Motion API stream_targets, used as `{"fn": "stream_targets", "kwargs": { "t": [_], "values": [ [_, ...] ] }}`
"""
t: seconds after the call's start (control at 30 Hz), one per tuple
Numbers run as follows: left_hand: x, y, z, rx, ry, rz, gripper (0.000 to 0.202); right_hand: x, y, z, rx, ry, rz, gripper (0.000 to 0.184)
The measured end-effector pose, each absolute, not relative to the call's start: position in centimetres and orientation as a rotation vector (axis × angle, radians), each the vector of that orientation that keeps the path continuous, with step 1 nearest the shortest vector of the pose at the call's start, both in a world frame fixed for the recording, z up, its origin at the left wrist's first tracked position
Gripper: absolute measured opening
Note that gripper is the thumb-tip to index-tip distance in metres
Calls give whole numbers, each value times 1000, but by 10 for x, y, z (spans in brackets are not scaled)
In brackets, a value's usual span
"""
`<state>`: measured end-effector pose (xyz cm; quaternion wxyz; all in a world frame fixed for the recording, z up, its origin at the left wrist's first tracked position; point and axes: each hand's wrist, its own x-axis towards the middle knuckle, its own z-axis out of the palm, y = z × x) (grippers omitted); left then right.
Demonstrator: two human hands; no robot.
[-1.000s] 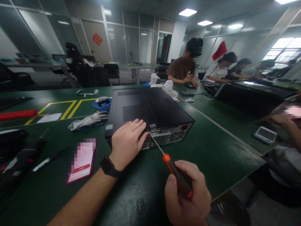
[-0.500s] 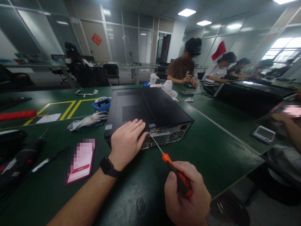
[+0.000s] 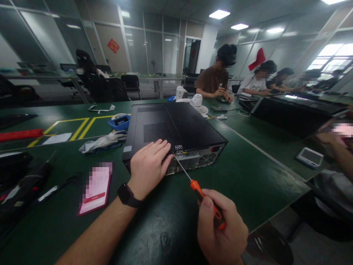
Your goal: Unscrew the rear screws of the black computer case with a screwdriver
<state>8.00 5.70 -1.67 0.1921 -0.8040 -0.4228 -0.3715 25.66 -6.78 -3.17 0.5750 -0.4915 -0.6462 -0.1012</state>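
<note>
A black desktop computer case [image 3: 204, 129] lies flat on the green table, its back panel with fan grille and ports facing me. My left hand [image 3: 150, 158] rests with outstretched fingers on the near top edge of the case, thumb at the rim. In my right hand [image 3: 223, 224] is a screwdriver [image 3: 196, 186] with an orange and dark handle. Its thin shaft slants up and left, and the tip meets the top rear edge of the case, close to my left thumb. Whatever lies right under the tip is too small to make out.
Left of the case are white gloves [image 3: 103, 141], a blue tray [image 3: 120, 123], a phone [image 3: 96, 191] and a power tool [image 3: 27, 187]. A white device [image 3: 189, 96] stands behind. Co-workers sit beyond, near another black case [image 3: 292, 114]; a small scale-like device [image 3: 310, 157] lies right.
My right thumb and fingers have shifted round the screwdriver handle, thumb now further up and right. The screwdriver tip, the case and my left hand stay in place.
</note>
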Motion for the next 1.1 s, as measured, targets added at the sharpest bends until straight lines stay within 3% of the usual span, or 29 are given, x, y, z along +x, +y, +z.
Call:
{"fn": "stream_targets", "kwargs": {
  "t": [0.27,0.57,1.1],
  "values": [
    [79,57,-19,-2262,-1191,-1048,32,253,-69,-32,-1115,-1506,-231,29],
    [80,57,-18,-2261,-1194,-1062,32,253,-70,-36,-1166,-1465,-227,18],
    [80,58,-17,-2288,-1198,-1071,31,249,-70,-31,-1165,-1472,-250,22]
  ]
}}
